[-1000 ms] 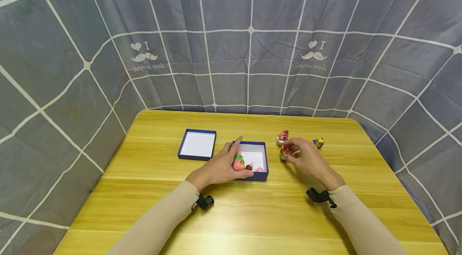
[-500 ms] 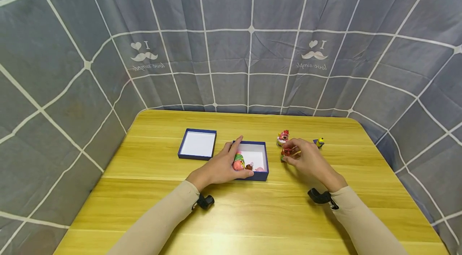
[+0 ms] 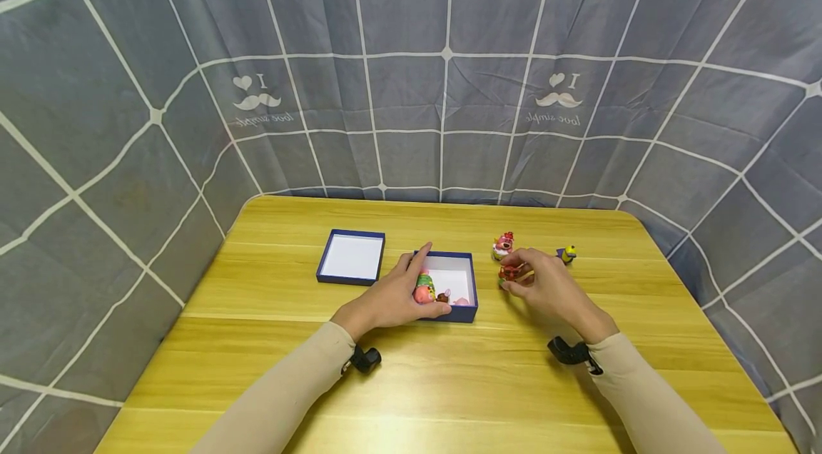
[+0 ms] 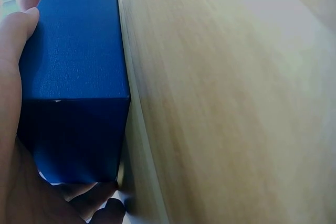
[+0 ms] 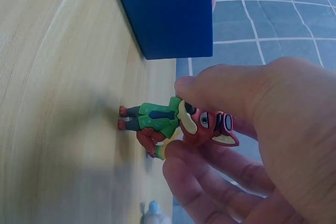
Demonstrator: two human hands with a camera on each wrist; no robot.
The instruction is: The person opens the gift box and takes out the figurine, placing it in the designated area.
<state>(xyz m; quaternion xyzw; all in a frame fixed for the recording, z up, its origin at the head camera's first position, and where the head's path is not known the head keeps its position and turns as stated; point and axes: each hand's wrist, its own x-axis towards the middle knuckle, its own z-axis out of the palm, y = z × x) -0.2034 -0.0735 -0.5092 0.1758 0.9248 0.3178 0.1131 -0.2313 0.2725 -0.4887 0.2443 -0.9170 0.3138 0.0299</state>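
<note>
Red and green, a fox figurine point(image 5: 163, 116) is pinched by the head between the thumb and fingertips of the person's right hand point(image 3: 554, 288). Its long axis stands about upright, feet toward the table point(image 3: 417, 382); whether the feet touch the wood cannot be told.

The left hand point(image 3: 396, 297) holds the left part of a dark blue box point(image 3: 464, 315), thumb along the near wall, fingers reaching round to the far side. The box stands open side up.

The relation that matters runs sideways: the fox is just to the right of the box, between it and the right palm, so the right hand is the nearer one and the box's right wall stands between figurine and white interior. The left hand is at the opposite end, leaving that wall uncovered.

Inside the box, a pink-and-green figurine point(image 3: 425, 286) lies along the left side, with a small brown figure point(image 3: 443, 297) and a pink piece point(image 3: 461, 302) near the front.

Beyond the right hand's fingers is a pink bear figurine point(image 3: 504, 247) with a red top; farther right, a yellow-and-blue figurine point(image 3: 568, 254). The shallow lid point(image 3: 350, 256) lies left of the box, white inside up. A grey curtain point(image 3: 411, 97) with white grid lines surrounds the table's far side.
</note>
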